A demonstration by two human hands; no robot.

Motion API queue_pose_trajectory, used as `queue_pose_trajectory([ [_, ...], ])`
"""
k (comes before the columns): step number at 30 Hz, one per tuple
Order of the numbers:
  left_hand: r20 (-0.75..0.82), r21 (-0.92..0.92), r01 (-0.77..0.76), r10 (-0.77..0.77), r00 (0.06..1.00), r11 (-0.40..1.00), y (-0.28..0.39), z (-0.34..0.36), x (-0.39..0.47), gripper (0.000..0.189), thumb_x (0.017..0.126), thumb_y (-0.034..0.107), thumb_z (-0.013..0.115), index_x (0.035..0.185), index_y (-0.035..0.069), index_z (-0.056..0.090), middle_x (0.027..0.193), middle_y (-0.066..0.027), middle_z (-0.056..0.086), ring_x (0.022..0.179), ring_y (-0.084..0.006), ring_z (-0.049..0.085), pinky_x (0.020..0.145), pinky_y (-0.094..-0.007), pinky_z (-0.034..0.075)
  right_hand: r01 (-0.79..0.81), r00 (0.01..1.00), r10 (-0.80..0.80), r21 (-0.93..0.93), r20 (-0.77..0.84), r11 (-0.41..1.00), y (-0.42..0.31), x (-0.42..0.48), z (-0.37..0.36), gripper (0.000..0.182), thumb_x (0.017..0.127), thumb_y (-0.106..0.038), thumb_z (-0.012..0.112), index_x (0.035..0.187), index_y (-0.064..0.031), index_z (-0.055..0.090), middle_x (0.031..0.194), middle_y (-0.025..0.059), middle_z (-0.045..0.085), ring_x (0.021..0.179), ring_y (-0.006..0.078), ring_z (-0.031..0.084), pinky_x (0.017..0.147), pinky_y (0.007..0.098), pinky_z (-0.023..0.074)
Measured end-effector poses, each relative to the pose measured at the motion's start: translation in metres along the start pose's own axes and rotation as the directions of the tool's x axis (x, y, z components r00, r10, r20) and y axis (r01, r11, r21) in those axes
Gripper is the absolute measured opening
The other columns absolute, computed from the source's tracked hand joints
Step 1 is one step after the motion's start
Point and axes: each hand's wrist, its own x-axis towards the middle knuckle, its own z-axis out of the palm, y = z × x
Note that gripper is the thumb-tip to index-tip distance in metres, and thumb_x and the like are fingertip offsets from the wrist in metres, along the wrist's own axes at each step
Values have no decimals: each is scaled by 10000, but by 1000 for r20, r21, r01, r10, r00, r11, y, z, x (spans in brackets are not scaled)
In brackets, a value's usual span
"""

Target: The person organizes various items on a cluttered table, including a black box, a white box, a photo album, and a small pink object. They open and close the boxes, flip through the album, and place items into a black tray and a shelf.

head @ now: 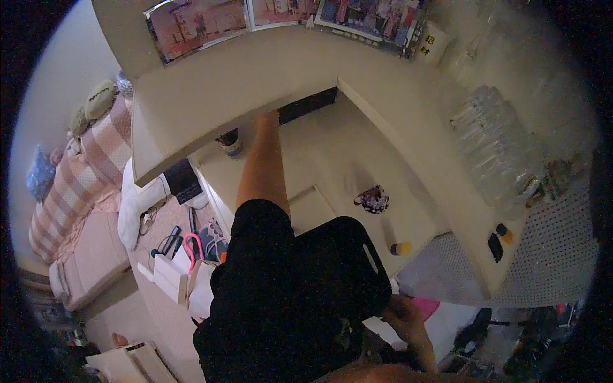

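My left forearm [264,163] comes out of a black sleeve [266,230] and passes beneath a pale raised shelf [206,100]. The hand at its end is hidden by that shelf. At the lower right, my right hand [404,316] has its fingers bent at the corner of a flat black board [335,268] with rounded corners and a slot near one edge. The board lies against my dark clothing, and its outline partly merges with it. A patterned fabric bundle [373,198] and a small yellow-and-black object [401,249] rest on the pale desktop [330,148] beyond the board.
A small pot [231,143] stands under the shelf. Framed pictures [206,26] line the top. Clear plastic-wrapped items [498,139] sit at right by a perforated panel [550,239]. A white box [167,277] and pink loop [192,251] are left, before a sofa [91,230].
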Motion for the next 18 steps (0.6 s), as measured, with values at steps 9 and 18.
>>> queue_pose_trajectory([
  [9,1,4,-39,39,999,999,-12,-20,-1,527,939,481,507,1353,158,549,1395,-117,538,1267,-339,517,1057,-460,406,92,993,-88,-46,77,995,14,1,-8,371,904,-37,665,1239,-15,509,1097,125,622,982,225,667,835,342,554],
  [18,96,91,-107,98,990,990,-17,-38,-7,475,949,445,485,1316,155,568,1375,-127,551,1244,-355,528,1025,-488,430,56,993,-59,39,98,998,18,-3,-9,383,926,-39,634,1273,0,476,1126,156,624,1011,267,662,859,369,553],
])
